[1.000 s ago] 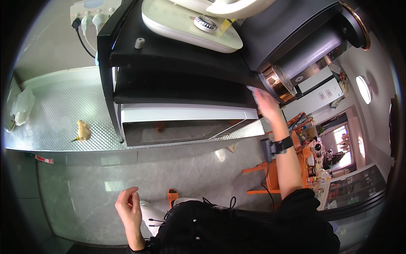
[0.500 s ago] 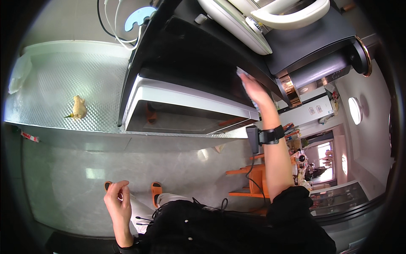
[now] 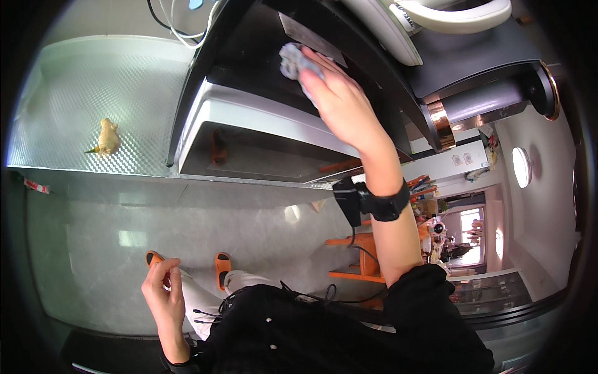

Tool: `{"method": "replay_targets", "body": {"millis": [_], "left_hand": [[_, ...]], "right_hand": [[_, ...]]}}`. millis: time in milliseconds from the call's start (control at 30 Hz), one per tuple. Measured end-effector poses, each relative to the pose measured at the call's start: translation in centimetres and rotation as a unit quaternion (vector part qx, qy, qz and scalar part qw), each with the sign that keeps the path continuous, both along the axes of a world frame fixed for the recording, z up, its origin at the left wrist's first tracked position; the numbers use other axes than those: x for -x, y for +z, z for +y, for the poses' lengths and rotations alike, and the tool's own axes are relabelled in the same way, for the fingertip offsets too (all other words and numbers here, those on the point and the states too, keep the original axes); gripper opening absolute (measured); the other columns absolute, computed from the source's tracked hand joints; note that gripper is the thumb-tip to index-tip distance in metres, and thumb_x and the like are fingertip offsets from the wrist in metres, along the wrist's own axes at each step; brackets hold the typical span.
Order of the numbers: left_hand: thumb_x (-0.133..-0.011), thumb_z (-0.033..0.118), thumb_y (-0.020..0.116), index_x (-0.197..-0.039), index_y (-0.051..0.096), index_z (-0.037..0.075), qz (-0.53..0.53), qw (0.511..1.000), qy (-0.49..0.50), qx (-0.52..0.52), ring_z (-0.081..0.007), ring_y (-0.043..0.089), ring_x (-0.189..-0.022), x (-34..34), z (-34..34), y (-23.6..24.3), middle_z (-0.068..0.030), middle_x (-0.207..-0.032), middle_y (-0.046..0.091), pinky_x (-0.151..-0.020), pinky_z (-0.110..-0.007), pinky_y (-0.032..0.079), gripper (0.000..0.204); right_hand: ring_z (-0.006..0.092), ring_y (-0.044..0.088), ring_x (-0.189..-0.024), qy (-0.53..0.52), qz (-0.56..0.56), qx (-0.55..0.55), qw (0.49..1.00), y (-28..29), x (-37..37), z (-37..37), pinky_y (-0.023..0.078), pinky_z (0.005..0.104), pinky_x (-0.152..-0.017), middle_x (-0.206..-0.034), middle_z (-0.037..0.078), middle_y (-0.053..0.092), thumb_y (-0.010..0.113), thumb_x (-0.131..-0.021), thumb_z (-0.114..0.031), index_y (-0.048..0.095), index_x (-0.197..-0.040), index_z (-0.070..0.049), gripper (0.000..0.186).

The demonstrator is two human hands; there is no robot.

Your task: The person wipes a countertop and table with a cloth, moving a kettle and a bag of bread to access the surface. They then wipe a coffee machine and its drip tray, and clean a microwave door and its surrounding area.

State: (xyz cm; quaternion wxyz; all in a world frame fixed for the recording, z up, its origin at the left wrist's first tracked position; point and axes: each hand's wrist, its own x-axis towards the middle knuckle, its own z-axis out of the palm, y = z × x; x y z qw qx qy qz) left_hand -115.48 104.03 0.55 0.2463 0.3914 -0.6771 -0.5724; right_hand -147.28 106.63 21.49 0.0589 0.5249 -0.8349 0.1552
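Note:
My right hand (image 3: 341, 105) presses a crumpled, pale grey-white cloth (image 3: 291, 61) against a black flat surface (image 3: 249, 65). This surface lies just behind the white front edge of a microwave-like appliance (image 3: 261, 149) with a dark glass door. Beyond the fingers, a greyish rectangular patch (image 3: 311, 38) shows on the black surface. A black strap with a small box is on my right wrist. Down at the lower left, my left hand (image 3: 163, 296) hangs over the floor, its fingers loosely curled with a gap at the thumb and nothing visible in them.
On the textured metallic countertop (image 3: 56, 118) at left lies a knobbly, pale yellow ginger-like piece (image 3: 108, 137). White cables (image 3: 180, 31) run beside the black rack. A white-handled appliance (image 3: 461, 15) and a black cylindrical appliance (image 3: 486, 112) stand at upper right. An orange chair (image 3: 367, 255) is on the floor.
My right hand has moved left and farther away across the black surface with the cloth, baring the greyish patch. My left hand stays low. The whole view has shifted slightly.

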Motion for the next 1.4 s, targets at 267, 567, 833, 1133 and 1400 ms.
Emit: {"method": "replay_targets", "body": {"millis": [267,567,833,1133,1400], "left_hand": [[-0.080,-0.001,0.056,-0.085,0.062,-0.001,0.001,1.000,0.009,-0.012,-0.0135,0.044,-0.055,1.7,0.0,-0.8,-0.0066,-0.065,0.051,-0.053,-0.026,0.036,0.008],[-0.079,-0.002,0.055,-0.084,0.062,-0.001,0.009,1.000,-0.003,-0.002,-0.0155,0.044,-0.055,3.6,-0.5,-1.2,-0.0077,-0.064,0.050,-0.052,-0.027,0.035,0.008],[-0.077,-0.004,0.055,-0.083,0.061,-0.002,0.006,1.000,-0.022,0.019,-0.0163,0.047,-0.054,4.2,-0.7,-1.9,-0.0083,-0.064,0.051,-0.049,-0.028,0.035,0.009],[-0.076,-0.004,0.055,-0.083,0.061,-0.002,0.004,0.999,-0.032,0.022,-0.0166,0.048,-0.054,4.6,-0.8,-1.2,-0.0084,-0.064,0.051,-0.049,-0.028,0.036,0.010],[-0.076,-0.004,0.055,-0.085,0.062,-0.002,0.015,1.000,-0.011,0.021,-0.0172,0.048,-0.054,3.7,-1.3,-1.2,-0.0093,-0.065,0.051,-0.050,-0.027,0.038,0.011]], "right_hand": [[0.0233,0.048,-0.121,-0.272,-0.105,-0.011,0.957,-0.1,13.7,16.0,0.033,0.0296,-0.101,-0.127,0.016,0.055,0.041,-0.095,-0.043,0.051,-0.126,0.001,0.055],[0.0209,0.047,-0.120,-0.346,-0.137,0.009,0.928,-0.3,27.1,19.5,0.033,0.0289,-0.101,-0.131,0.012,0.051,0.042,-0.096,-0.036,0.048,-0.129,0.002,0.051],[0.0205,0.039,-0.129,-0.252,-0.220,-0.003,0.942,0.6,17.8,9.3,0.025,0.0281,-0.107,-0.138,0.012,0.044,0.043,-0.096,-0.035,0.039,-0.136,0.003,0.055],[0.0162,0.046,-0.116,-0.114,-0.244,0.008,0.963,0.1,16.8,6.8,0.031,0.0260,-0.099,-0.124,0.008,0.053,0.044,-0.096,-0.035,0.049,-0.126,0.004,0.049],[0.0261,0.042,-0.126,-0.312,-0.052,-0.018,0.949,-0.7,24.1,18.4,0.029,0.0308,-0.104,-0.134,0.017,0.047,0.042,-0.093,-0.048,0.045,-0.130,0.004,0.064]]}}
